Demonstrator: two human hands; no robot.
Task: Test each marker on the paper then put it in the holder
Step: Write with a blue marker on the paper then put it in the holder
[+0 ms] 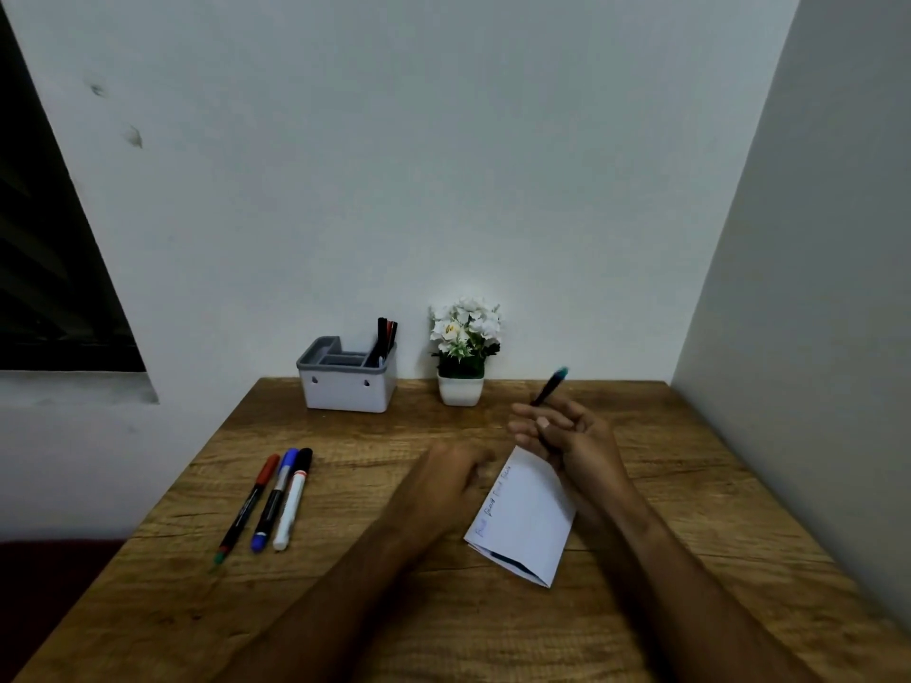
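While our right hand (567, 436) grips the green-tipped marker (549, 386) angled up-right, the holder (347, 382) sits far-left; left hand (453, 478) loosely curled, holding nothing.

Dim, soft light and a wide-angle bend

The scene is dim and evenly lit, with a cool grey cast on the wall (443, 165) and no glare. Shadows are soft: a faint one lies under the right hand (567, 436) on the paper (522, 515), another behind the holder (347, 382). The left hand (451, 473) is smeared by motion blur. The writing on the paper is too soft to read. Wide-angle distortion slants the wall edges outward, and the dark window (44, 263) at left shows almost no detail
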